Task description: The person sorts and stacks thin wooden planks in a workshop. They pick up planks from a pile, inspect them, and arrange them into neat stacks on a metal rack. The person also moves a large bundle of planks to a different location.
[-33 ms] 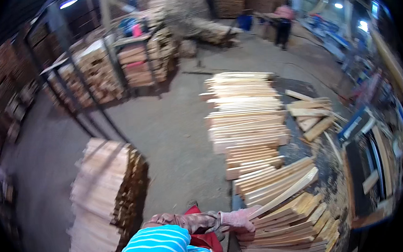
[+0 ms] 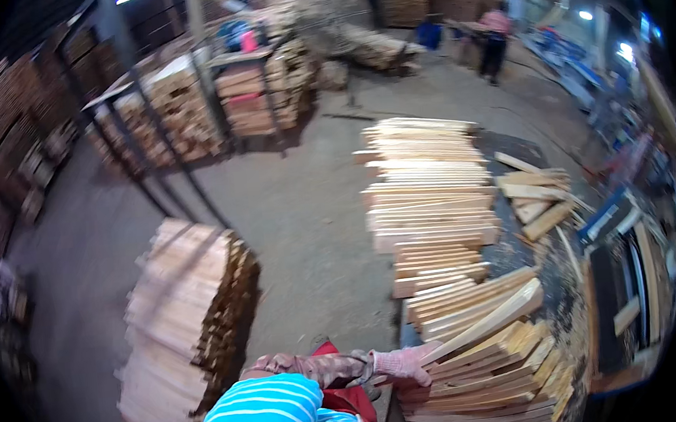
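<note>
gloved hand [image 2: 401, 362] gripped pale flat plank [image 2: 490, 322] end | other hand unseen | rough stack [image 2: 188, 326] left | bare concrete floor [image 2: 307, 221] between

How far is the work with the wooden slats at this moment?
Done: a tall neat stack of slats stands on the left. In hand: one gloved hand grips a slat at the near end of the loose slat pile. Which hand cannot be told. Left: most of that long pile.
</note>
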A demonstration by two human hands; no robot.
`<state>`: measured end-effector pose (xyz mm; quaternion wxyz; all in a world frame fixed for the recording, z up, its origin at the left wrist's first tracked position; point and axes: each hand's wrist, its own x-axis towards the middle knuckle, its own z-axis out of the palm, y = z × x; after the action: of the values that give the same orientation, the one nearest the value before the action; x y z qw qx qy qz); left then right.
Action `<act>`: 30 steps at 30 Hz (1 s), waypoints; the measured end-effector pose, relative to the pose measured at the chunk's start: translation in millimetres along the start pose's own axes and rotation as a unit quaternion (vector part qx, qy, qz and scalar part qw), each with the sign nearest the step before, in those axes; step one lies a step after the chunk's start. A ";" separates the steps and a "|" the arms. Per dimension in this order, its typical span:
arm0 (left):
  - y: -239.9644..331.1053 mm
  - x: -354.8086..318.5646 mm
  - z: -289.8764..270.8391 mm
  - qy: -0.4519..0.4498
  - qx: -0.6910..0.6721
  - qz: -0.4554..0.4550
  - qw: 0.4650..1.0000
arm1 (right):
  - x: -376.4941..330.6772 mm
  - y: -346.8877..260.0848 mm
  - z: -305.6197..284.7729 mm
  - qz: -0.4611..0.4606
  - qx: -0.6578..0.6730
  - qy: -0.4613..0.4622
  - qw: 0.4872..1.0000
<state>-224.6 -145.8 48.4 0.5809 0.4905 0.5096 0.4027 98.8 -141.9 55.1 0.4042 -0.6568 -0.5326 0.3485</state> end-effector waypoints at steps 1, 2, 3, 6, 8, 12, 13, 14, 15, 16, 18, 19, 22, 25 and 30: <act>34.3 -25.5 -9.8 -0.004 -0.046 -0.076 0.996 | -10.4 2.0 3.7 0.037 0.009 -0.059 0.998; 53.0 -55.4 -23.1 -0.016 -0.093 -0.142 0.985 | -25.8 3.6 12.4 0.068 0.015 -0.115 0.991; 47.3 -79.8 -30.1 0.034 -0.085 -0.110 0.990 | -39.0 4.2 20.6 0.089 0.016 -0.165 0.982; 2.1 -144.0 -40.6 0.171 -0.110 -0.031 0.979 | -72.1 -12.8 53.0 0.095 -0.003 -0.280 0.955; -11.0 -189.3 -52.7 0.229 -0.119 -0.048 0.965 | -95.4 -46.8 85.3 0.051 -0.013 -0.333 0.941; -62.3 -302.5 -79.6 0.350 -0.126 -0.024 0.928 | -158.8 -100.4 147.2 -0.009 -0.017 -0.452 0.892; -68.8 -331.8 -78.5 0.390 -0.121 -0.031 0.912 | -177.6 -117.1 162.2 -0.025 -0.027 -0.481 0.876; -79.6 -358.7 -81.9 0.432 -0.110 -0.035 0.894 | -198.7 -130.2 180.0 -0.043 -0.031 -0.511 0.858; -97.4 -390.9 -83.7 0.462 -0.125 -0.027 0.878 | -221.2 -139.7 198.2 -0.055 -0.029 -0.543 0.837; -103.8 -422.3 -80.1 0.494 -0.174 -0.019 0.851 | -245.2 -148.7 217.6 -0.068 -0.028 -0.577 0.814; -111.6 -492.3 -80.1 0.562 -0.261 -0.003 0.785 | -287.7 -154.6 264.1 -0.088 0.015 -0.656 0.750; -123.5 -523.7 -78.8 0.586 -0.260 -0.034 0.766 | -312.3 -155.9 289.1 -0.091 0.036 -0.696 0.711; -153.2 -602.7 -60.3 0.685 -0.293 0.019 0.667 | -396.4 -187.5 343.2 -0.065 -0.040 -0.767 0.637; -144.0 -669.2 -33.6 0.766 -0.315 -0.024 0.560 | -480.3 -213.6 378.3 -0.105 -0.117 -0.809 0.567; -216.9 -692.7 30.1 0.860 -0.370 0.069 0.346 | -569.4 -194.6 447.1 -0.215 -0.254 -0.861 0.384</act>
<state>-310.2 -863.2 -27.7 -0.0833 -0.3562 0.4932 0.7893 -487.8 -608.7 53.8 -0.3949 0.0599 -0.7827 0.4773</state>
